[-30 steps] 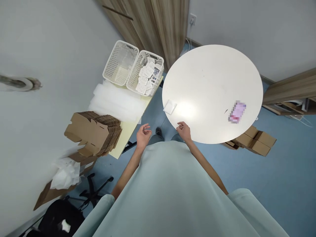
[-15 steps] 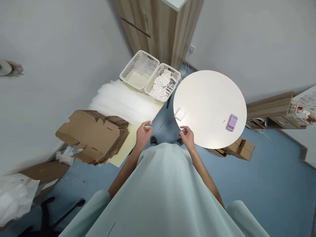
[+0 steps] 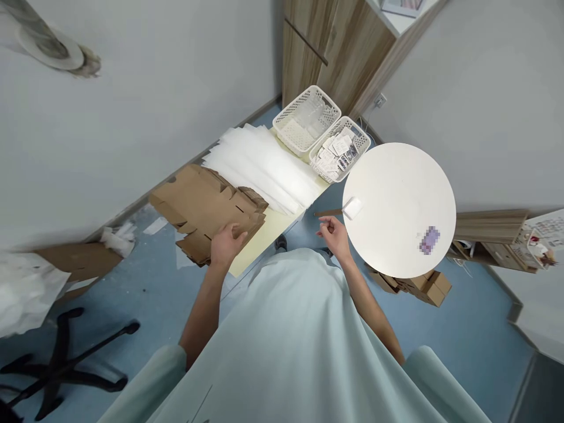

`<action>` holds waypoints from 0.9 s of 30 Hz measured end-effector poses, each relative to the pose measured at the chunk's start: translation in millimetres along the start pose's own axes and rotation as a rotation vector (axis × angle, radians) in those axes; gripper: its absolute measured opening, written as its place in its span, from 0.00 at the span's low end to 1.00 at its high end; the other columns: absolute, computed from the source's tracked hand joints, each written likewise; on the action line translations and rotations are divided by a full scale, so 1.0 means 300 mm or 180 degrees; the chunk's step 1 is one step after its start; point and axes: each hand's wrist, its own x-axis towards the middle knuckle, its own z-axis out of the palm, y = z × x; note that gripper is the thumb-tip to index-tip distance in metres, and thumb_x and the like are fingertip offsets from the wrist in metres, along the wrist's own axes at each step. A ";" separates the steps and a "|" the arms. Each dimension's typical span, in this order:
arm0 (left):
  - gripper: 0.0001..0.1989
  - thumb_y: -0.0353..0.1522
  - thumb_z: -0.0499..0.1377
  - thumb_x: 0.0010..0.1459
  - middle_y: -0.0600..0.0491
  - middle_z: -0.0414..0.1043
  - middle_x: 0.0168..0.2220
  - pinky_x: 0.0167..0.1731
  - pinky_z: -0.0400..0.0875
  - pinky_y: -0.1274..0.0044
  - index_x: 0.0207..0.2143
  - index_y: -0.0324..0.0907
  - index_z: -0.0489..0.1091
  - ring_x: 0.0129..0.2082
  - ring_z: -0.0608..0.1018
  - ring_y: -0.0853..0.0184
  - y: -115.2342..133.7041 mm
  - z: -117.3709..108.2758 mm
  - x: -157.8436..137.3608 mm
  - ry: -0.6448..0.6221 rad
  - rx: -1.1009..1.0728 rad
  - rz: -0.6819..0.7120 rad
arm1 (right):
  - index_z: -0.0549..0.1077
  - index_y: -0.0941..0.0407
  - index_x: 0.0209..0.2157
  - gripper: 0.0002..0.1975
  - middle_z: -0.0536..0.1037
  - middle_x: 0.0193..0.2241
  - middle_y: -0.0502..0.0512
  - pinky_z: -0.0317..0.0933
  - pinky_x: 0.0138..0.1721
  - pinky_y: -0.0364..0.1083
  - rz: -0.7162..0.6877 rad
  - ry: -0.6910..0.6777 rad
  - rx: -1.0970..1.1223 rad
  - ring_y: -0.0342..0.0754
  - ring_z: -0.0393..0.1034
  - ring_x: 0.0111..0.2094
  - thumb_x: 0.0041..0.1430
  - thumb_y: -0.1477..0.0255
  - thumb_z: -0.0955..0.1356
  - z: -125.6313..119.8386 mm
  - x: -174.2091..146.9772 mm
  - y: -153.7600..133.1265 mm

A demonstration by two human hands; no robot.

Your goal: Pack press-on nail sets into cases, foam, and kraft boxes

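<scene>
My left hand [image 3: 226, 245] is at the right front edge of a stack of flat, die-cut cardboard box blanks [image 3: 198, 202]. Its fingers and thumb are apart. Whether it touches the top blank or hovers over it I cannot tell. In front of my body, my right hand [image 3: 335, 236] hangs in the air, fingers loosely bent and apart, with nothing visible in it. It is nearest to the left rim of a round white table [image 3: 396, 194]. A small white box-like item [image 3: 352, 208] sits at that rim.
White foam sheets [image 3: 259, 164] lie fanned out behind the cardboard. Beyond them stand a white basket [image 3: 288, 138] with clear plastic inside and another basket [image 3: 368, 141] full of printed cards. Folded cartons [image 3: 434, 289] are under the round table. A black chair base [image 3: 61, 358] stands at lower left.
The view has turned to the left. My left hand has moved left, from beside the yellow tabletop to the cardboard stack. My right hand stays in front of my body, little changed.
</scene>
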 end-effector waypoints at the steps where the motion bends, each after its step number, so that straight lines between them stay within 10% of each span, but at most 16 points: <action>1: 0.12 0.38 0.63 0.61 0.43 0.81 0.50 0.57 0.75 0.59 0.47 0.46 0.75 0.51 0.82 0.48 -0.016 0.004 -0.003 -0.0005 -0.0030 0.0016 | 0.76 0.52 0.44 0.12 0.76 0.29 0.48 0.77 0.40 0.50 -0.0021 -0.0048 -0.0058 0.51 0.82 0.33 0.63 0.63 0.66 0.015 0.004 -0.014; 11: 0.18 0.40 0.54 0.69 0.43 0.82 0.53 0.52 0.75 0.66 0.52 0.42 0.78 0.51 0.82 0.52 -0.068 -0.015 0.018 -0.0224 0.0153 0.0227 | 0.77 0.54 0.49 0.15 0.80 0.31 0.48 0.68 0.39 0.45 -0.0610 -0.0633 -0.0890 0.47 0.78 0.34 0.68 0.67 0.63 0.172 0.033 -0.123; 17: 0.18 0.36 0.49 0.73 0.41 0.84 0.47 0.45 0.72 0.68 0.48 0.41 0.79 0.46 0.83 0.50 -0.071 -0.030 0.071 -0.0282 0.0722 0.0054 | 0.65 0.54 0.71 0.28 0.84 0.45 0.57 0.69 0.44 0.47 -0.1239 -0.1927 -0.2526 0.51 0.79 0.43 0.72 0.74 0.62 0.403 0.060 -0.171; 27: 0.17 0.35 0.52 0.72 0.42 0.83 0.50 0.45 0.73 0.70 0.51 0.41 0.79 0.48 0.83 0.54 -0.043 -0.022 0.068 -0.0302 0.0761 0.0293 | 0.51 0.57 0.78 0.38 0.83 0.54 0.69 0.75 0.51 0.55 -0.1112 -0.2879 -0.4143 0.60 0.80 0.56 0.70 0.81 0.64 0.635 0.124 -0.108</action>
